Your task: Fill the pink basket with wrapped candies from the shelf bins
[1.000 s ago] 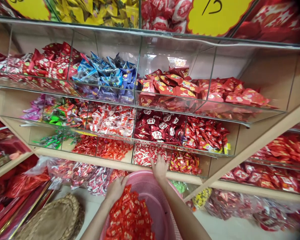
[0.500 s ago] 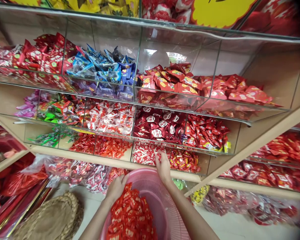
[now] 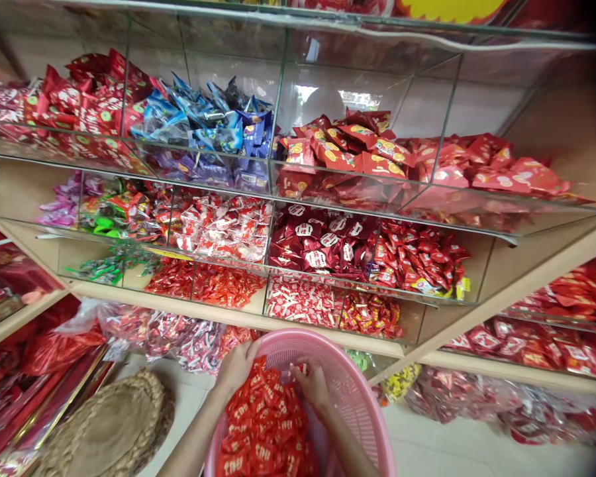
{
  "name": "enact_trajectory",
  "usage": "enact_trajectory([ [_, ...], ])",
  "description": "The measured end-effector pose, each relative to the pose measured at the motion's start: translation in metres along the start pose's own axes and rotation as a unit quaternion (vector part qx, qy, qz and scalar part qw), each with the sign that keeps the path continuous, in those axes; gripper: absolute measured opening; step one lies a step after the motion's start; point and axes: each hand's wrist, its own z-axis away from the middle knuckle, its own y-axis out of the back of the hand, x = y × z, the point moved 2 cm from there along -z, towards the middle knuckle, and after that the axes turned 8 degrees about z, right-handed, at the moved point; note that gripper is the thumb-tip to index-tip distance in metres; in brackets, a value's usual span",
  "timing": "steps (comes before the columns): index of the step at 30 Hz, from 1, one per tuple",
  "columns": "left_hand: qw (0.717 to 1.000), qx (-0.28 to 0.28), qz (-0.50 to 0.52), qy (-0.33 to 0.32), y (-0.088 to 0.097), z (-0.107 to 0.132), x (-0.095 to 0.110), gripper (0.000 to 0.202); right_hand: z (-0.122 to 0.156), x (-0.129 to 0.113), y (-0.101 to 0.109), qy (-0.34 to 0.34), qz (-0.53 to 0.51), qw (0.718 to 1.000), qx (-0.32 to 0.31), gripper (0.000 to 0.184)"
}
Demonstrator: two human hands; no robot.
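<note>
A pink plastic basket [image 3: 365, 391] stands in front of me, with a heap of red-wrapped candies [image 3: 265, 424] in its left part. My left hand [image 3: 237, 366] is closed on the basket's far-left rim. Inside the basket's mouth, beside the heap, my right hand [image 3: 312, 384] pinches a small red-and-white wrapped candy [image 3: 298, 368]; its fingertips partly cover it. Similar red-and-white candies [image 3: 298, 301] fill a low bin just beyond the basket.
Clear-fronted shelf bins hold blue packets [image 3: 189, 122], dark red packets [image 3: 322, 242] and orange-printed red packets [image 3: 352, 149]. A wooden ledge [image 3: 218, 315] runs behind the basket. On the floor at left lies a round woven straw seat [image 3: 106, 424]; bagged sweets [image 3: 457, 397] sit at right.
My right hand has come back from the red-and-white candy bin into the basket, now with a candy between its fingers. The left hand stays on the rim. The view has shifted slightly.
</note>
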Motion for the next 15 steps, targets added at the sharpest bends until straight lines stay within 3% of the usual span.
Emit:
enact_trajectory([
  [6, 1.000, 0.001, 0.006, 0.001, -0.001, 0.000, -0.003, 0.047, -0.006, 0.015, -0.010, 0.028, 0.064, 0.998, -0.002, 0.036],
  [15, 1.000, 0.003, -0.001, 0.006, 0.001, 0.002, 0.002, 0.048, 0.006, -0.002, 0.017, 0.030, 0.239, 0.971, -0.015, 0.030],
])
